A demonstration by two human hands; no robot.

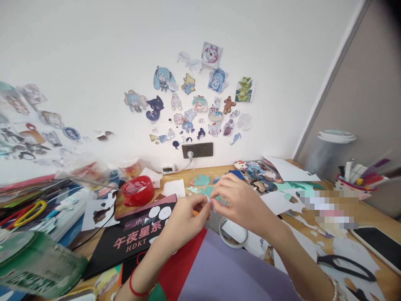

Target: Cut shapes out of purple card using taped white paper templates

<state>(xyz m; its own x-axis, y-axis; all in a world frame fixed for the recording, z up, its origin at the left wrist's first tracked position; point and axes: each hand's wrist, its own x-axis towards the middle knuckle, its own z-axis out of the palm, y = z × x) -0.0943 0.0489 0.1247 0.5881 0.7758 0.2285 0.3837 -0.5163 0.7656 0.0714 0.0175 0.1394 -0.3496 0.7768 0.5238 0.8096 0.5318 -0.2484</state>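
My left hand (191, 215) and my right hand (239, 202) meet above the middle of the desk, fingertips almost touching. Each has thumb and fingers pinched together; whatever lies between them is too small to make out. Beneath them lie a purple sheet (225, 267) and a red sheet (180, 265). A roll of tape (232, 242) sits just under my right hand. Left of my left hand is a black printed folder or bag (125, 246) with white paper cut-outs on it. Turquoise paper scraps (202, 180) lie just beyond my fingers.
A red mug (147, 195) and a green container (40, 265) stand on the left, near yellow-handled scissors (31, 214). To the right are black-handled scissors (346, 265), a phone (382, 246), a pen cup (352, 190) and paper scraps. Stickers cover the wall above a socket (205, 149).
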